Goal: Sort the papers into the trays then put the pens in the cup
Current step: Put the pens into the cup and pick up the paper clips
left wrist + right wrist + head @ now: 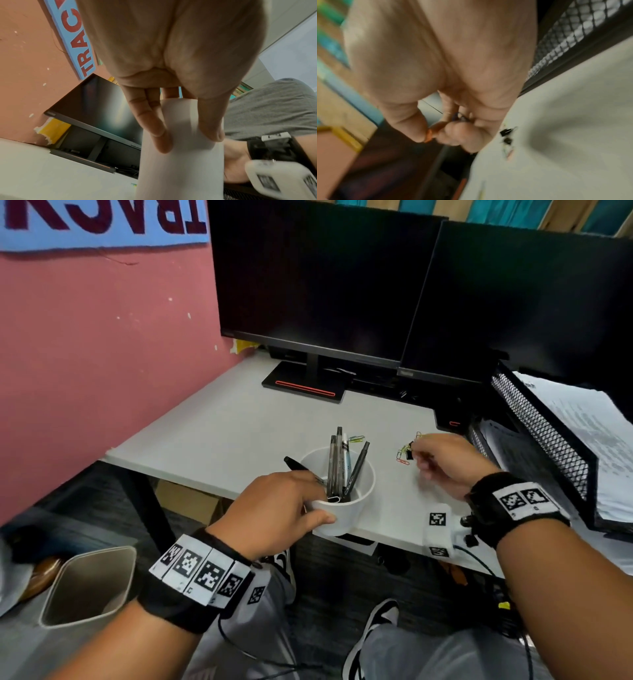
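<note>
A white cup (pixel 346 508) stands near the desk's front edge and holds several pens (pixel 339 460). My left hand (pixel 318 501) grips the cup's near-left side, thumb in front and fingers at the rim; the left wrist view shows the left hand (pixel 185 134) wrapped round the cup (pixel 180 169). A black marker (pixel 296 464) pokes out leftward beside those fingers. To the cup's right, my right hand (pixel 419 460) hovers over loose paper clips (pixel 402 457). The blurred right wrist view shows the right hand (pixel 431 134) pinching an orange clip (pixel 429 135). Papers (pixel 589 433) lie in the black mesh trays (pixel 548 440).
Two dark monitors (pixel 318 278) stand at the back of the white desk (pixel 222 419), with a pink wall on the left. More clips (pixel 356 438) lie behind the cup. A grey waste bin (pixel 89 583) sits on the floor at the lower left.
</note>
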Tool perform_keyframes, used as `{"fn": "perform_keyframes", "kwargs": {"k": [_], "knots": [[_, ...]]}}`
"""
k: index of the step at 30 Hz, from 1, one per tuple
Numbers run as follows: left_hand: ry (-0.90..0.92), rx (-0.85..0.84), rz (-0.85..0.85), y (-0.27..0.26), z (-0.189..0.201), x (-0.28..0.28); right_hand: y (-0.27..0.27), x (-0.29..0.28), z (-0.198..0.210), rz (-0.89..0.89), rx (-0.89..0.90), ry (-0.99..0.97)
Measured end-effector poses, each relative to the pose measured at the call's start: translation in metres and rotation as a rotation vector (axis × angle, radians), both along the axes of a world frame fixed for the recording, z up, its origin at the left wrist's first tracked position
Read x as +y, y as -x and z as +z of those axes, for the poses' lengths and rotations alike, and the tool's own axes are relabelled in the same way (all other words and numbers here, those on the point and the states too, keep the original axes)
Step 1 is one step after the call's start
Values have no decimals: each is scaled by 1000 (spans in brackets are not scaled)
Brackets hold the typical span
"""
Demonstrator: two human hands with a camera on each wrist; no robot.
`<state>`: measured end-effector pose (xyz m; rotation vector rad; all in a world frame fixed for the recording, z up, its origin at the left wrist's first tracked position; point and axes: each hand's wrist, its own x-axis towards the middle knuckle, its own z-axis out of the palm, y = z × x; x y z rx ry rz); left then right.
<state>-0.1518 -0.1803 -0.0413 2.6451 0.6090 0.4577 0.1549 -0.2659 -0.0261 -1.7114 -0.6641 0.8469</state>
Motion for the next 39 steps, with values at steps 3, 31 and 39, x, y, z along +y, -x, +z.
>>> {"fn": "perform_keyframes", "kwargs": {"k": [3,31,39], "knots": [[-20,39,8,0,-4,-2,31,1,38,132,131,-254],[-94,45,55,-19,22,5,-37,44,-31,137,-911,526],[-104,14,81,-22,33,22,-38,54,-28,228,-1029,677]]}}
